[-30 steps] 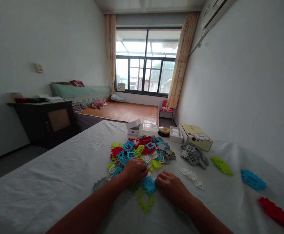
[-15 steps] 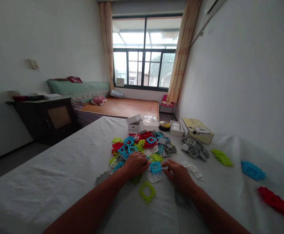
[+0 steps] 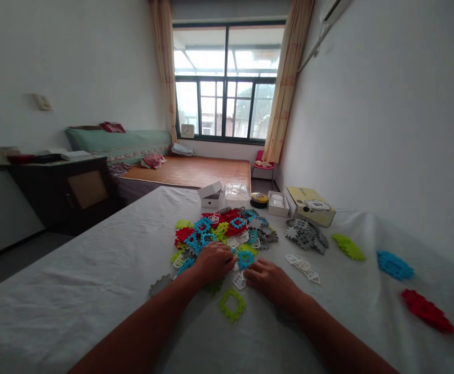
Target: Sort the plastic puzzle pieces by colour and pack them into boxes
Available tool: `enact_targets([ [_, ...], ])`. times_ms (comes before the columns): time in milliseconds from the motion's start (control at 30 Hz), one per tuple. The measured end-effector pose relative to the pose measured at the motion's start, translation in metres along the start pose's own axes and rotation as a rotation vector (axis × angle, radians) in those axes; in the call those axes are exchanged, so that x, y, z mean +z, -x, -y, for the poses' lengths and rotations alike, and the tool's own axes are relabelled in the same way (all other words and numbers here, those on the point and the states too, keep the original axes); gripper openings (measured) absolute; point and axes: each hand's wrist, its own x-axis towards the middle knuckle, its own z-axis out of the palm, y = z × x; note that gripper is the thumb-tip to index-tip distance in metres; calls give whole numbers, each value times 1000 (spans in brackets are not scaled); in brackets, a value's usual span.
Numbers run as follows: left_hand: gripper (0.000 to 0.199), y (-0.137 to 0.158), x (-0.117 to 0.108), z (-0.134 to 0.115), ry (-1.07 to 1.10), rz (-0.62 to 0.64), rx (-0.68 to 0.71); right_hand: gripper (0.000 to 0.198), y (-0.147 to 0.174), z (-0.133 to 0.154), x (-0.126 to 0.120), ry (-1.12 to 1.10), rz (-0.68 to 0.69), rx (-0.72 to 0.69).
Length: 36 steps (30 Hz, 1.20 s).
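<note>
A blue square tile [image 3: 245, 259] with toothed edges and a window-like middle is between my hands, at the near side of a mixed pile of tiles [image 3: 221, 228]. My left hand [image 3: 215, 261] has curled fingers closed at the tile's left edge. From the lower right, my right hand [image 3: 268, 279] pinches at its lower edge; the fingertips are partly hidden. Just below lies a white lattice piece [image 3: 239, 281], partly covered by the right fingers. Nearer to me rests a lime green frame tile [image 3: 232, 305], flat on the white cloth.
Sorted groups lie to the right: grey tiles [image 3: 307, 236], white lattice pieces [image 3: 303, 267], green tiles [image 3: 347, 246], blue tiles [image 3: 396, 265] and red tiles [image 3: 427, 310]. Behind the pile stand a white box [image 3: 210, 195], a clear container [image 3: 237, 192], a round tin [image 3: 258, 200] and a yellow box [image 3: 310, 205].
My right hand has moved left, from apart with fingers spread to the blue tile's lower edge. It now covers part of the white lattice piece. The whole view has shifted slightly.
</note>
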Motion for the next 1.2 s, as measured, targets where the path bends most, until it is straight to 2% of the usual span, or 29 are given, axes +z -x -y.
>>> enact_targets([
  [100,37,0,-3,0,0,13,-1,17,4,-13,-7,74,-103,88],
  [200,37,0,-7,-1,5,22,-1,22,20,-44,-20,54,-200,393],
  [267,37,0,-8,-1,2,25,1,21,34,-69,-26,11,-171,574],
  [300,37,0,-8,-1,1,27,2,20,40,-80,-27,-7,-134,615],
  [367,37,0,-8,-1,-1,27,6,19,48,-92,-27,-16,-102,606],
  [433,37,1,-6,-1,-3,19,10,20,45,-86,-25,-21,-158,532],
  [500,36,1,-4,0,-8,9,16,22,34,-63,-22,-90,-197,401],
  [633,37,1,-2,0,-20,-2,16,25,7,-2,-12,-260,-35,44],
  [733,39,0,-8,0,-34,7,-6,24,-3,18,-3,-198,39,-51],
  [867,41,-1,-19,0,-76,25,-128,12,-2,16,2,-80,66,-47],
  [1033,39,-1,-26,0,-118,82,-261,14,0,14,-4,54,46,-18],
  [1100,40,-1,-25,0,-128,101,-255,18,2,8,-9,81,3,71],
  [1200,33,1,-25,0,-114,131,-195,19,12,-18,-22,152,-35,347],
])
